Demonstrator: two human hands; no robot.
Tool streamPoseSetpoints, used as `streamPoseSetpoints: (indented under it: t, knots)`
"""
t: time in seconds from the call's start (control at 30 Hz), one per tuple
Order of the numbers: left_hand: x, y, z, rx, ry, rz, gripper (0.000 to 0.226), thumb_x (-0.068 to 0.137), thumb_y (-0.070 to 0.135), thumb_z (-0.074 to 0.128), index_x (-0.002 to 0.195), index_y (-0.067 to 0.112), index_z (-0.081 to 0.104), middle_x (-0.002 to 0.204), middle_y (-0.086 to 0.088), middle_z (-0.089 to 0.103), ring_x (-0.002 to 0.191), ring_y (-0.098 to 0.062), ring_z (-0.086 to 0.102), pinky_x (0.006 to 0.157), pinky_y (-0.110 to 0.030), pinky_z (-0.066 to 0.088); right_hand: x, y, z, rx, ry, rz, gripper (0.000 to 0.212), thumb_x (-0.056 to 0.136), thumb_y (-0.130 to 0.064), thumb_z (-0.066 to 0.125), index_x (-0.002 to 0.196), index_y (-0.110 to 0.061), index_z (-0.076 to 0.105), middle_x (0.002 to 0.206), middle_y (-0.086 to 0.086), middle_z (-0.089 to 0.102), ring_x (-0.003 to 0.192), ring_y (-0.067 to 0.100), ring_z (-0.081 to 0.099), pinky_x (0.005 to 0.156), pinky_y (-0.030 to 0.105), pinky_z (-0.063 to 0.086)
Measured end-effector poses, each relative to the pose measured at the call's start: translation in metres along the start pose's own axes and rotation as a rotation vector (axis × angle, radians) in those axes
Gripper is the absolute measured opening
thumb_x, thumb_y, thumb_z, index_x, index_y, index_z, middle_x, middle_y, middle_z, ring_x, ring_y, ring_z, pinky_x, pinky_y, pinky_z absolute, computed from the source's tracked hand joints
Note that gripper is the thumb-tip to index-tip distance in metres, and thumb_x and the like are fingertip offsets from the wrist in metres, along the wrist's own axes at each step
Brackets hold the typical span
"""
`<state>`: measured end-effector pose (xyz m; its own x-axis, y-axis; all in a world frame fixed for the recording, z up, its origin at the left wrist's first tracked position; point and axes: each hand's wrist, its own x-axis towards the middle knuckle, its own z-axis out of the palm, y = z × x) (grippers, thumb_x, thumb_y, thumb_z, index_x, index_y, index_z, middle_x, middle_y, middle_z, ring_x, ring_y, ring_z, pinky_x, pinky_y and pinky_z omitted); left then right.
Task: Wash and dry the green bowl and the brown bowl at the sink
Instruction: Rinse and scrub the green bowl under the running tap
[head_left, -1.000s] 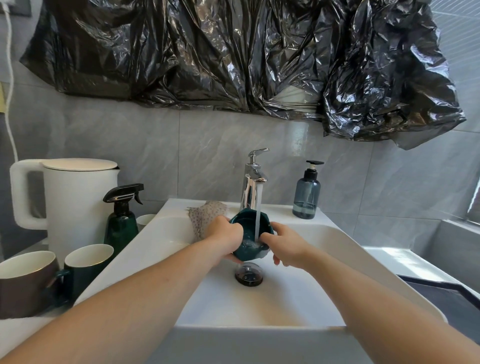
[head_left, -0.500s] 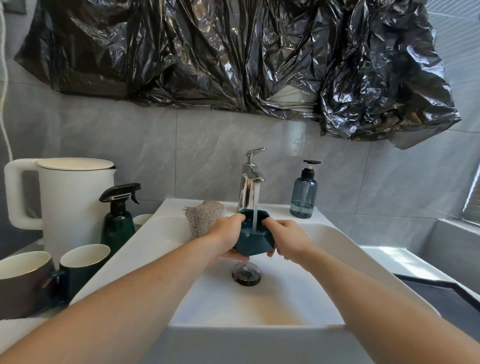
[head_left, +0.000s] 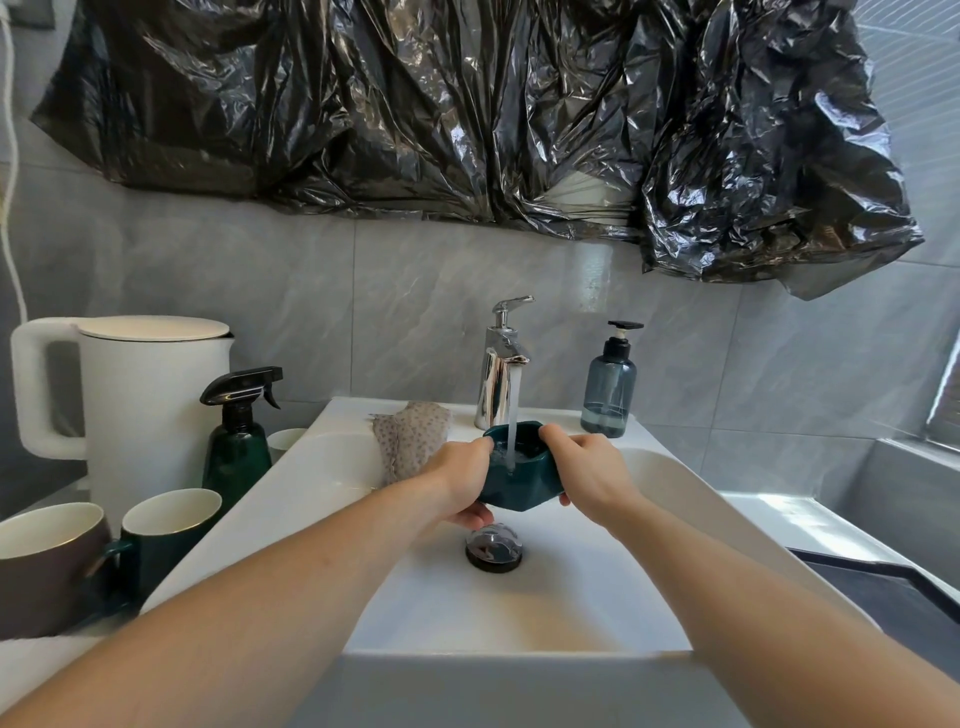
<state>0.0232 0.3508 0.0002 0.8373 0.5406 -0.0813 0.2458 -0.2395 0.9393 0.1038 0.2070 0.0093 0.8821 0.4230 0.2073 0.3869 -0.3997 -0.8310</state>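
Note:
The green bowl (head_left: 519, 480) is held over the white sink (head_left: 519, 618), tilted with its mouth facing up and away from me, and holds some water. Water runs from the chrome faucet (head_left: 501, 374) into it. My left hand (head_left: 460, 480) grips its left side and underside. My right hand (head_left: 584, 475) grips its right rim and side. A brown vessel (head_left: 49, 566) with a white inside stands at the far left on the counter. A speckled cloth (head_left: 410, 444) hangs over the sink's back left rim.
A white kettle (head_left: 130, 400), a dark green spray bottle (head_left: 236, 441) and a green mug (head_left: 166, 540) stand left of the sink. A blue soap dispenser (head_left: 609, 387) sits at the back right. The black drain stopper (head_left: 493, 548) lies below the bowl. Black plastic sheeting (head_left: 467, 114) hangs above.
Both hands have tipped the green bowl from facing me to mouth up under the stream, and raised it slightly. Water now collects inside it.

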Motion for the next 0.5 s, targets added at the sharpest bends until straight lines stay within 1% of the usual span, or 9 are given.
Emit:
streamPoseSetpoints:
  t: [0.1, 0.23, 0.3, 0.43, 0.5]
  knots:
    - [-0.0005, -0.0010, -0.0002, 0.035, 0.006, 0.000, 0.048, 0.106, 0.044, 0.033, 0.121, 0.010, 0.063, 0.086, -0.011, 0.066, 0.045, -0.018, 0.062, 0.047, -0.026, 0.053, 0.0003, -0.0004, -0.0003, -0.004, -0.007, 0.013, 0.056, 0.098, -0.050, 0.045, 0.084, -0.004, 0.073, 0.064, 0.008, 0.062, 0.061, 0.020, 0.054, 0.059, 0.029, 0.044]
    - [-0.0026, -0.0004, -0.0024, 0.065, 0.025, -0.004, 0.046, 0.105, 0.042, 0.035, 0.118, 0.009, 0.065, 0.078, -0.010, 0.066, 0.045, -0.018, 0.060, 0.045, -0.025, 0.052, -0.0029, -0.0025, -0.0013, -0.032, -0.022, 0.024, 0.055, 0.099, -0.051, 0.043, 0.077, -0.008, 0.069, 0.057, 0.006, 0.058, 0.063, 0.021, 0.053, 0.058, 0.030, 0.041]
    - [-0.0039, 0.0006, -0.0032, 0.084, 0.044, -0.009, 0.045, 0.103, 0.042, 0.037, 0.116, 0.010, 0.066, 0.078, -0.010, 0.067, 0.046, -0.018, 0.060, 0.044, -0.025, 0.051, -0.0036, -0.0034, -0.0016, -0.043, -0.037, 0.034, 0.054, 0.099, -0.051, 0.041, 0.076, -0.009, 0.066, 0.056, 0.006, 0.057, 0.063, 0.021, 0.052, 0.058, 0.030, 0.040]
    - [-0.0060, 0.0024, -0.0046, 0.119, 0.093, -0.021, 0.043, 0.103, 0.040, 0.040, 0.115, 0.008, 0.066, 0.070, -0.012, 0.064, 0.045, -0.019, 0.058, 0.041, -0.024, 0.050, -0.0045, -0.0045, -0.0008, -0.054, -0.086, 0.058, 0.054, 0.101, -0.049, 0.039, 0.080, -0.007, 0.067, 0.050, 0.004, 0.058, 0.058, 0.019, 0.050, 0.054, 0.027, 0.038]
    - [-0.0061, 0.0021, -0.0048, 0.133, 0.112, -0.011, 0.042, 0.103, 0.040, 0.040, 0.113, 0.008, 0.066, 0.070, -0.012, 0.064, 0.047, -0.019, 0.058, 0.041, -0.023, 0.050, -0.0052, -0.0048, -0.0001, -0.066, -0.102, 0.055, 0.053, 0.103, -0.047, 0.037, 0.084, -0.008, 0.068, 0.052, 0.004, 0.060, 0.057, 0.017, 0.050, 0.053, 0.026, 0.037]
